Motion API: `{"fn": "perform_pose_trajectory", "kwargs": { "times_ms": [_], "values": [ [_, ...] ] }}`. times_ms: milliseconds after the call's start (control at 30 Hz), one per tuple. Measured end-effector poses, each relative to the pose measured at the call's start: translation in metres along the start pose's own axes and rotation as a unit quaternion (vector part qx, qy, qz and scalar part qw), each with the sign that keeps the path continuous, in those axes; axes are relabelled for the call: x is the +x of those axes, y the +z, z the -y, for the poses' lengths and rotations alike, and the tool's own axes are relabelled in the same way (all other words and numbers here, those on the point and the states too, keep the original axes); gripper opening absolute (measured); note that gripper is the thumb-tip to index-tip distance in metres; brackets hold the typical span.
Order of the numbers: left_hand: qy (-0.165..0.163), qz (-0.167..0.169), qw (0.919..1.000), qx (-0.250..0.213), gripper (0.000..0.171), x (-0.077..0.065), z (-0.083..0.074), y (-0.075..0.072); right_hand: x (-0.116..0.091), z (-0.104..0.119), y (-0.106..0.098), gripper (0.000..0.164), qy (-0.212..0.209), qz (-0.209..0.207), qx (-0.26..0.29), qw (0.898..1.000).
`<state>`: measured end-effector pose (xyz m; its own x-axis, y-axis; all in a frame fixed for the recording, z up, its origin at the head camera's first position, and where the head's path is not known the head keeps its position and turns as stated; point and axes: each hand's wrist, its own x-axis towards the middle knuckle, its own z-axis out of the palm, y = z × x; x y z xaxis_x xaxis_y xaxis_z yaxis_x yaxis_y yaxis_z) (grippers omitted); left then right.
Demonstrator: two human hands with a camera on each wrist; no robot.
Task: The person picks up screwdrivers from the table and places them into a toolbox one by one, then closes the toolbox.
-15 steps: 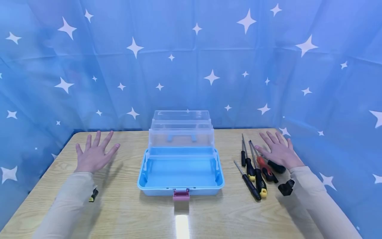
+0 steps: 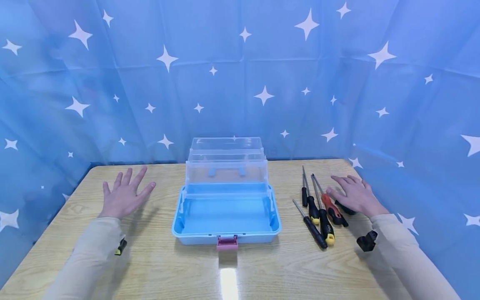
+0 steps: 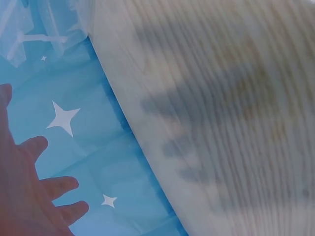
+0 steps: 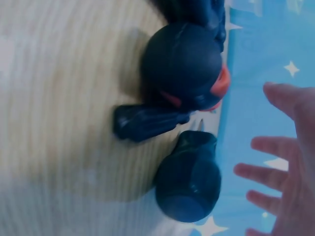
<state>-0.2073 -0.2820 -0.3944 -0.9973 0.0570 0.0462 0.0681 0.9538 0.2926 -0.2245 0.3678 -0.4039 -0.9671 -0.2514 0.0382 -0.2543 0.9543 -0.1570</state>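
In the head view my left hand [image 2: 121, 199] hovers over the left side of the table with its fingers spread, holding nothing. My right hand [image 2: 356, 195] is over the right side, fingers extended and a little bent, also holding nothing. Beneath and beside it lie several screwdrivers: a red and black one [image 2: 331, 208], a yellow and black one [image 2: 326, 228], and a black one [image 2: 315, 233] nearest the front. A dark handle [image 4: 189, 184] shows below the right hand in the right wrist view, partly hidden by that hand in the head view.
A light blue toolbox [image 2: 226, 238] stands mid-table, its clear lid [image 2: 226, 171] raised toward the back and its purple latch [image 2: 227, 243] facing front. A blue curtain with white stars [image 2: 210, 83] hangs behind the wooden table [image 2: 157, 266].
The right hand has moved slightly right and its fingers have bent and drawn closer together. The left hand has shifted slightly right. The toolbox and screwdrivers keep their places.
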Motion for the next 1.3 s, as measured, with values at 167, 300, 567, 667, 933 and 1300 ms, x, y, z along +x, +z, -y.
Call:
{"fn": "perform_pose_trajectory", "kwargs": {
  "times_ms": [167,300,567,667,933,1300],
  "values": [
    [0.002,0.017,0.9997,-0.016,0.081,-0.002,-0.001,0.003,-0.001,-0.005,0.005,0.061,-0.026,0.005,0.031,0.999],
    [0.009,0.026,0.9995,-0.019,0.080,-0.004,-0.004,0.008,-0.004,-0.010,0.009,0.057,-0.040,0.012,0.057,0.998],
    [0.027,0.023,0.9992,-0.017,0.079,-0.010,-0.012,0.018,-0.013,-0.020,0.017,0.048,-0.047,0.000,0.092,0.995],
    [0.038,0.018,0.9987,-0.028,0.077,-0.012,-0.016,0.018,-0.014,-0.022,0.018,0.046,-0.048,-0.002,0.103,0.993],
    [0.057,0.013,0.9969,-0.053,0.072,-0.017,-0.025,0.020,-0.015,-0.024,0.023,0.042,-0.054,-0.012,0.115,0.992],
    [0.081,0.014,0.9913,-0.103,0.072,-0.024,-0.038,0.032,-0.023,-0.025,0.024,0.045,-0.027,-0.006,0.129,0.991]
  ]
}}
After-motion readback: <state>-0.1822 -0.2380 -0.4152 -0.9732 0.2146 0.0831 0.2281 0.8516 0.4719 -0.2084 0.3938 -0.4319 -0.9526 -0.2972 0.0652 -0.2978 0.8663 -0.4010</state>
